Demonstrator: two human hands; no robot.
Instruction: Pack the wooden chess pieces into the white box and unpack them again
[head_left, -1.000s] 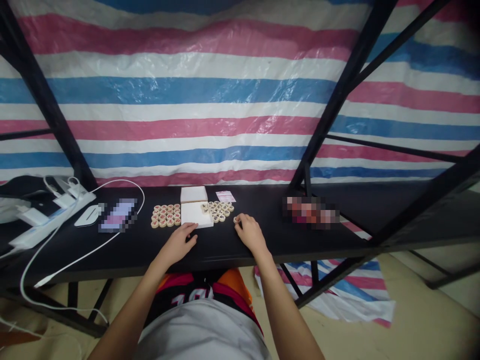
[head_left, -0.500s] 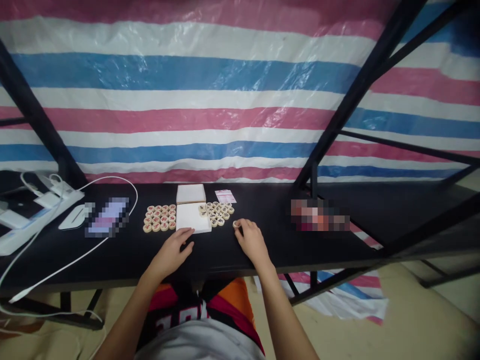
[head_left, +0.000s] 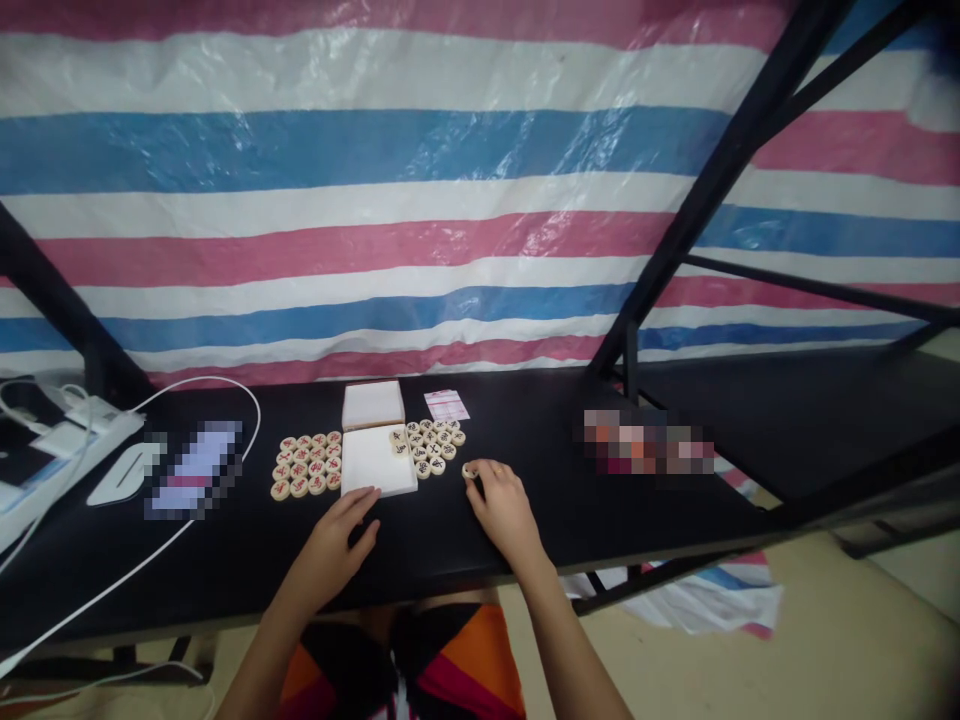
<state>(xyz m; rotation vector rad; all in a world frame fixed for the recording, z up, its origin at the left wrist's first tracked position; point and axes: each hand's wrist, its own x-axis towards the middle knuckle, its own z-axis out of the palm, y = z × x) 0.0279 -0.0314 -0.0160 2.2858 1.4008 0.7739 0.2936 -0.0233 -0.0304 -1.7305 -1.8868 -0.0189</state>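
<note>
My right hand (head_left: 504, 505) has its fingers closed on a Chinese chess piece (head_left: 469, 470) at the table surface, right of the dark-lettered pieces. My left hand (head_left: 341, 540) rests with its fingers apart, fingertips at the front edge of a white open box (head_left: 367, 465). A few dark-lettered pieces (head_left: 398, 443) lie inside the box at its right side. Several more dark-lettered pieces (head_left: 433, 449) sit in uneven rows just right of it. To its left, red-lettered pieces (head_left: 299, 470) stand in neat rows. The box's lid part (head_left: 373, 404) lies behind it.
A printed paper card (head_left: 447, 405) lies behind the pieces. On the left are a blurred phone (head_left: 196, 468), a white flat device (head_left: 124, 475), a white cable (head_left: 161, 555) and a power strip (head_left: 97, 440). A blurred reddish object (head_left: 645, 442) is on the right of the black table (head_left: 585, 530).
The view has tilted and shifted slightly, so the table appears lower and nearer. My right hand still grips its piece in about the same place; my left hand stays at the box's front edge.
</note>
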